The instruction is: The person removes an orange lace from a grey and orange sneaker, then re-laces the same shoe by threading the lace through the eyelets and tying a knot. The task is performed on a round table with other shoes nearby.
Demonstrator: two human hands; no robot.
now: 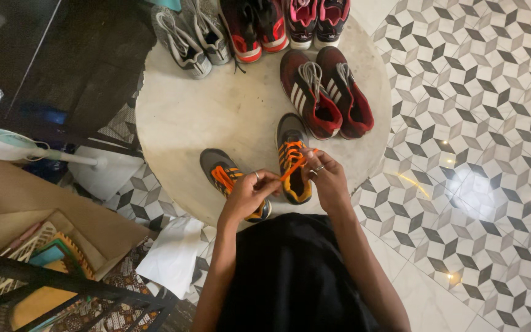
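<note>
The left hand (248, 192) is pinched shut on an orange shoelace (290, 166), thumb and fingers drawn together around the strand with a ring showing on one finger. The right hand (324, 178) is closed on the same lace from the other side, two rings visible on its fingers, so the lace runs taut between the two hands. That lace belongs to a grey running shoe with orange laces (292, 161), which stands on the near edge of a round pale marble table (216, 110), toe pointing away from the person. Its mate, a second grey and orange shoe (224, 175), sits just to the left of it, partly hidden under the left hand and hanging close to the table rim.

Farther back on the table is a pair of dark red trainers with white stripes (327, 92), side by side and just beyond the shoe being laced. Along the far edge stand a pair of grey sneakers (192, 37), a pair of black and red trainers (256, 27) and a pair of dark shoes with pink lining (318, 18), all partly cut off by the top of the view.

The floor around the table is tiled in a grey and white cube pattern (480, 123). To the left lie a white cloth (173, 255) and a woven basket (32, 246) behind a black metal frame.
</note>
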